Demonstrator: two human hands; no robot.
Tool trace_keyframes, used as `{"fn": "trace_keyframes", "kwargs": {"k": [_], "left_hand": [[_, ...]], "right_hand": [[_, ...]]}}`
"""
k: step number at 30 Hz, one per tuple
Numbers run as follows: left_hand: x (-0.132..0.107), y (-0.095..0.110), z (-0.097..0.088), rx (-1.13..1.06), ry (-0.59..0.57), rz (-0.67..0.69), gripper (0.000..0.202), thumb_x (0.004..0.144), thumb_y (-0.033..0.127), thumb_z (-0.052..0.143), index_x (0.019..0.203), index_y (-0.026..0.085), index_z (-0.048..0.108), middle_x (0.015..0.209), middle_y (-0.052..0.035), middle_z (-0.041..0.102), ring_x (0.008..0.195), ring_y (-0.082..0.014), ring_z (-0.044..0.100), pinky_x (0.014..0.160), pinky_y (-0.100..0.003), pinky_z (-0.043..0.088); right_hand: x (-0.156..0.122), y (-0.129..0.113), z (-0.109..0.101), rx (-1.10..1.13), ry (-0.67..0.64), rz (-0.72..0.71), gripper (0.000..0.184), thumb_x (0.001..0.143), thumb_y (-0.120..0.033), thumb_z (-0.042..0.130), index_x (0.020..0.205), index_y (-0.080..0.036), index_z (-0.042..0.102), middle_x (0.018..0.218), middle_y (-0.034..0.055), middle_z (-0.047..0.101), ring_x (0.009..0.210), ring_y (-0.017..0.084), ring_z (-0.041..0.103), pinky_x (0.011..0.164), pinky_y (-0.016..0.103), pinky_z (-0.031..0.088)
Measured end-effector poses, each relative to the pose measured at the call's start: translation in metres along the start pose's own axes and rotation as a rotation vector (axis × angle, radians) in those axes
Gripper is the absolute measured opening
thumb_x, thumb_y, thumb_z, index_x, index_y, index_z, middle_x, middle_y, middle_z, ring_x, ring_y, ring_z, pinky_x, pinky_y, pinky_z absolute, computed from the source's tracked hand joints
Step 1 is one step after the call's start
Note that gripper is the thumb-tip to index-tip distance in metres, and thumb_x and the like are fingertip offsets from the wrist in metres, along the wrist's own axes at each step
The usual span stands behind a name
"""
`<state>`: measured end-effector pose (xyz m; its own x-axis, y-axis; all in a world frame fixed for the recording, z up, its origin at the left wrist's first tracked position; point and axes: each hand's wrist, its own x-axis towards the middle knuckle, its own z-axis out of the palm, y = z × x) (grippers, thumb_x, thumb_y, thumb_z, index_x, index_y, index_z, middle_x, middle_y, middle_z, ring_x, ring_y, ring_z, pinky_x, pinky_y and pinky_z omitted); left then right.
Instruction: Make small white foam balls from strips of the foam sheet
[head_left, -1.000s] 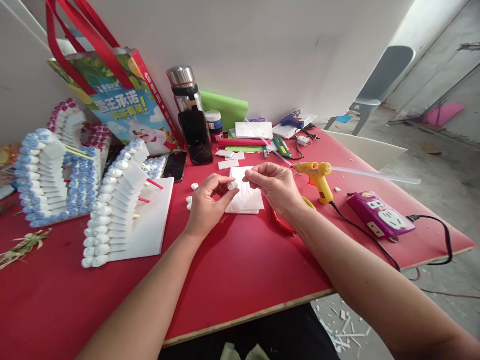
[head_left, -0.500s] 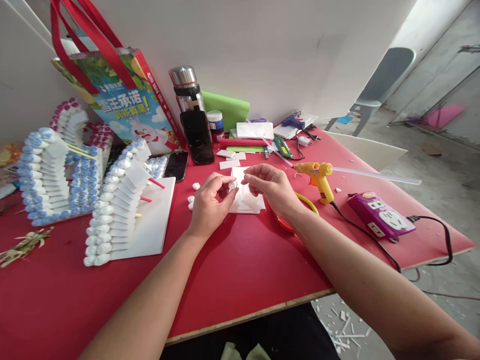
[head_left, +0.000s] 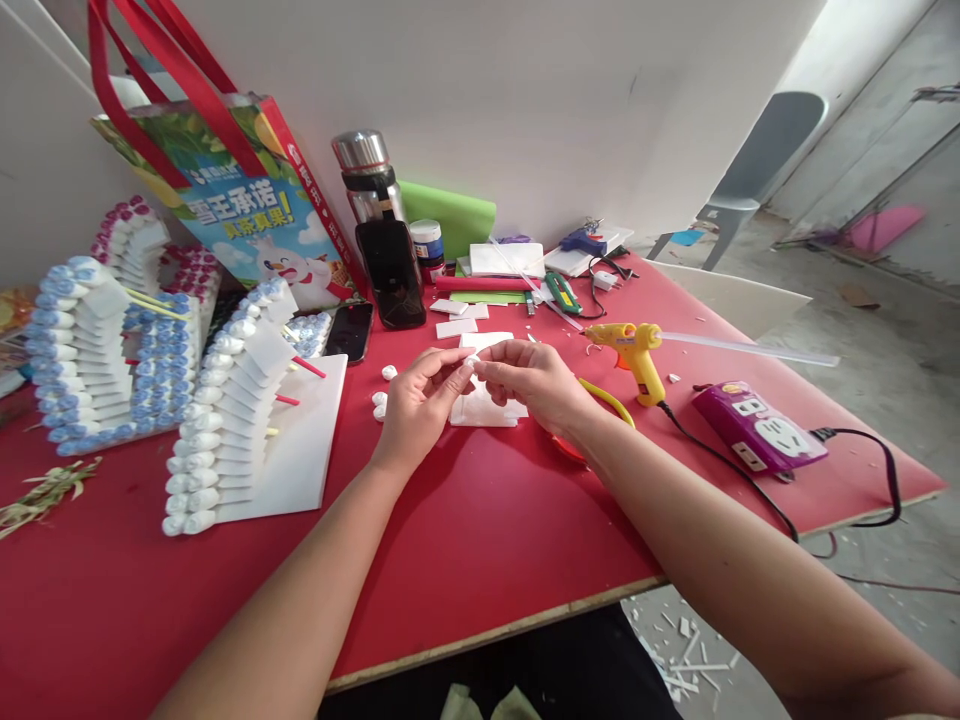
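White bud [head_left: 472, 361] is up over the red table [head_left: 487, 540], pinched by left hand [head_left: 417, 402]; right hand [head_left: 536, 382] fingertips narrow, pinching it too. Folded white sheets [head_left: 487, 411] under hands, loose buds [head_left: 388, 373] left. Yellow glue gun [head_left: 639, 352] right; steel flask [head_left: 366, 195] farther back.
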<state>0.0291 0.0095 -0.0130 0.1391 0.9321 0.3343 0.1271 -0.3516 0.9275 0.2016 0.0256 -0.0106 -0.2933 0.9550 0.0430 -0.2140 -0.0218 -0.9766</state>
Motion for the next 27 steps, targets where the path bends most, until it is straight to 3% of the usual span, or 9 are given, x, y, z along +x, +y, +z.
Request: {"fn": "trace_keyframes", "kwargs": {"k": [4, 8, 14, 18, 23, 27], "left_hand": [[0.002, -0.002, 0.000, -0.050, 0.022, -0.030, 0.024, 0.087, 0.035, 0.071, 0.105, 0.021, 0.077, 0.097, -0.0054, 0.070, 0.077, -0.0152, 0.066, 0.077, -0.028, 0.054], [0.001, -0.003, -0.001, -0.118, 0.025, -0.069, 0.021, 0.083, 0.033, 0.075, 0.099, 0.019, 0.076, 0.086, -0.0035, 0.071, 0.075, -0.0150, 0.066, 0.075, -0.028, 0.054], [-0.001, 0.001, 0.001, -0.122, 0.064, 0.013, 0.016, 0.084, 0.030, 0.074, 0.095, 0.018, 0.076, 0.088, -0.0037, 0.069, 0.076, -0.0152, 0.065, 0.076, -0.028, 0.054], [0.000, -0.001, 0.002, -0.160, 0.071, -0.006, 0.016, 0.084, 0.032, 0.074, 0.094, 0.019, 0.076, 0.086, -0.0033, 0.069, 0.077, -0.0155, 0.065, 0.077, -0.029, 0.053], [0.003, -0.010, 0.000, -0.057, 0.018, -0.048, 0.034, 0.087, 0.036, 0.071, 0.118, 0.021, 0.072, 0.087, -0.0031, 0.069, 0.074, -0.0147, 0.065, 0.075, -0.029, 0.054], [0.004, -0.014, -0.005, 0.197, 0.028, 0.175, 0.043, 0.085, 0.032, 0.074, 0.127, 0.027, 0.068, 0.105, -0.0039, 0.064, 0.086, -0.0144, 0.064, 0.085, -0.030, 0.054]], "right_hand": [[-0.002, 0.000, 0.002, -0.047, -0.034, -0.036, 0.032, 0.077, -0.042, 0.079, 0.089, -0.014, 0.070, 0.075, 0.0021, 0.068, 0.059, 0.009, 0.054, 0.056, 0.024, 0.044], [-0.004, -0.003, 0.003, -0.067, -0.062, -0.079, 0.031, 0.078, -0.041, 0.079, 0.089, -0.013, 0.070, 0.071, 0.0001, 0.065, 0.058, 0.009, 0.056, 0.057, 0.024, 0.046], [-0.009, -0.006, 0.006, -0.086, -0.044, -0.133, 0.034, 0.077, -0.044, 0.079, 0.086, -0.014, 0.067, 0.071, 0.0001, 0.065, 0.057, 0.010, 0.057, 0.057, 0.025, 0.047], [-0.008, -0.003, 0.012, -0.106, -0.012, -0.147, 0.038, 0.076, -0.048, 0.079, 0.085, -0.014, 0.065, 0.072, 0.0009, 0.066, 0.057, 0.010, 0.057, 0.055, 0.025, 0.047], [0.001, 0.002, 0.008, -0.088, 0.085, -0.071, 0.042, 0.070, -0.051, 0.082, 0.081, -0.014, 0.064, 0.064, 0.0006, 0.064, 0.052, 0.010, 0.054, 0.050, 0.024, 0.043], [0.006, 0.004, -0.001, -0.129, 0.159, -0.018, 0.037, 0.071, -0.047, 0.082, 0.077, -0.014, 0.065, 0.057, -0.0019, 0.058, 0.048, 0.008, 0.049, 0.047, 0.023, 0.039]]}}
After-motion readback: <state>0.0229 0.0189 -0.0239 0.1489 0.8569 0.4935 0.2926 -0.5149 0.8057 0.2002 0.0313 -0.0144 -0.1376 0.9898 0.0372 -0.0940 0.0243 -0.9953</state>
